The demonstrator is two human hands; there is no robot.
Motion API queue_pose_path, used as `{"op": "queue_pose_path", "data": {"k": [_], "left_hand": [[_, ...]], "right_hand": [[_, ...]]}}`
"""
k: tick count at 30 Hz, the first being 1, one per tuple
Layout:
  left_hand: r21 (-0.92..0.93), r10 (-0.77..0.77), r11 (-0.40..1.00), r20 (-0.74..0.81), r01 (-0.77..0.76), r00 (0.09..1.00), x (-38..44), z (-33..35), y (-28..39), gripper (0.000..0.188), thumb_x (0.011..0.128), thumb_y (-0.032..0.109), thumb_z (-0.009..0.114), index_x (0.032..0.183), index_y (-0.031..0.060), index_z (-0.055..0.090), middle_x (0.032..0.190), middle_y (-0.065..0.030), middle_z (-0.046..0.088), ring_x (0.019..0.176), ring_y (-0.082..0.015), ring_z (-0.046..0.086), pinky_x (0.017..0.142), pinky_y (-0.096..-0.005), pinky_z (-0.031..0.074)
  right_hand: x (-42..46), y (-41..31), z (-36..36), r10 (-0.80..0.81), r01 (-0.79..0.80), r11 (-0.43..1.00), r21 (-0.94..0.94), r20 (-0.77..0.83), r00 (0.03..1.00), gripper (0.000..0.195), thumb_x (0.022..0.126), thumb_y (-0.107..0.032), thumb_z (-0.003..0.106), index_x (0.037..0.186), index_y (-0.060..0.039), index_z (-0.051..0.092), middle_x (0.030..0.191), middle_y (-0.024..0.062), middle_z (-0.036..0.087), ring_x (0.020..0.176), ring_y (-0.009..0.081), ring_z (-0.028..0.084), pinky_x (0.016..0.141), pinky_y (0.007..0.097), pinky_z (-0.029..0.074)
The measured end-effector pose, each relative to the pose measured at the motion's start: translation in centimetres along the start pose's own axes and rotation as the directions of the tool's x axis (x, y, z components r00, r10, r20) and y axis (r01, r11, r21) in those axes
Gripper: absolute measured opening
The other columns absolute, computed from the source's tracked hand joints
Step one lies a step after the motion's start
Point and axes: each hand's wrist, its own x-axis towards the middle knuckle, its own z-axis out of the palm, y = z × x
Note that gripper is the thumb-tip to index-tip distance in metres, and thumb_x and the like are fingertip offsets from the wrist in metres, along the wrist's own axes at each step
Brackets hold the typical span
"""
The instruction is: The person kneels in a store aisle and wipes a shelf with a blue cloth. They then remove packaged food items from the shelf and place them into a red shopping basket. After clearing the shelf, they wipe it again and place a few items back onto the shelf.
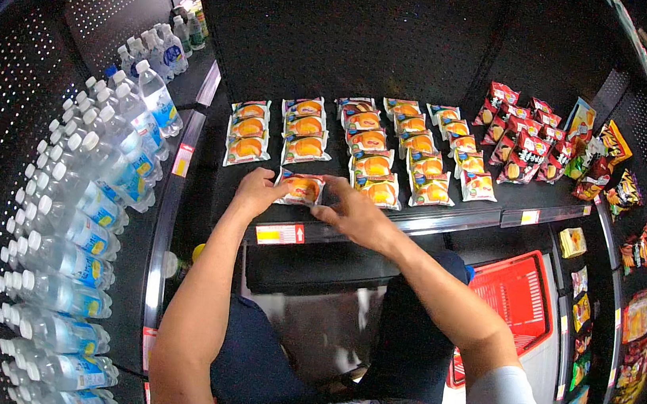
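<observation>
A packaged round bun (301,189) in a clear and white wrapper lies at the front of the black shelf (235,189). My left hand (260,193) holds its left side, with the thumb over the wrapper's edge. At the packet's right edge is my right hand (352,211), slightly blurred, with index finger and thumb spread; whether it grips the wrapper cannot be told. Behind the packet, a column of similar packaged buns (304,145) runs back along the shelf. Another column (246,148) stands to the left, and more bun packets (375,191) line up on the right.
Clear plastic bottles (98,236) with blue labels crowd the left shelf. Red snack bags (526,156) stand to the right of the buns. Below the front price rail (350,232), a red shopping basket (514,289) sits near my right leg. More snack packets (583,309) fill the right-hand shelves.
</observation>
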Motion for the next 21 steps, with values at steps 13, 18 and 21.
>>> {"op": "queue_pose_path", "data": {"k": [13,18,21], "left_hand": [[-0.737,0.282,0.675,0.228,-0.025,0.932,-6.0,-0.6,7.7,0.042,0.085,0.016,0.073,0.118,0.0018,0.051,0.108,-0.0094,0.063,0.098,-0.0170,0.063,0.077,-0.0316,0.055],[-0.756,0.464,0.647,0.291,-0.095,0.837,-6.7,2.1,11.2,0.045,0.091,0.023,0.068,0.127,0.0028,0.049,0.117,-0.0114,0.061,0.105,-0.0195,0.061,0.085,-0.0337,0.052],[-0.681,0.397,0.725,0.285,-0.107,0.872,-6.1,2.7,11.6,0.047,0.094,0.028,0.063,0.130,0.0020,0.050,0.119,-0.0125,0.061,0.104,-0.0202,0.062,0.085,-0.0329,0.051]], "right_hand": [[-0.9,0.9,-0.9,0.133,0.047,0.821,0.569,-0.269,0.954,0.080,0.085,-0.038,0.075,0.139,0.0055,0.036,0.105,0.0143,0.064,0.086,0.0180,0.065,0.059,0.0276,0.054],[-7.3,1.6,-5.0,0.117,0.178,0.762,0.623,-0.404,0.907,0.045,0.088,-0.029,0.071,0.118,0.0006,0.056,0.105,0.0097,0.067,0.089,0.0170,0.066,0.064,0.0294,0.056],[-13.6,2.9,-9.2,0.172,0.245,0.821,0.516,-0.632,0.756,0.044,0.089,-0.026,0.070,0.121,0.0001,0.053,0.109,0.0121,0.065,0.093,0.0183,0.066,0.072,0.0309,0.057]]}}
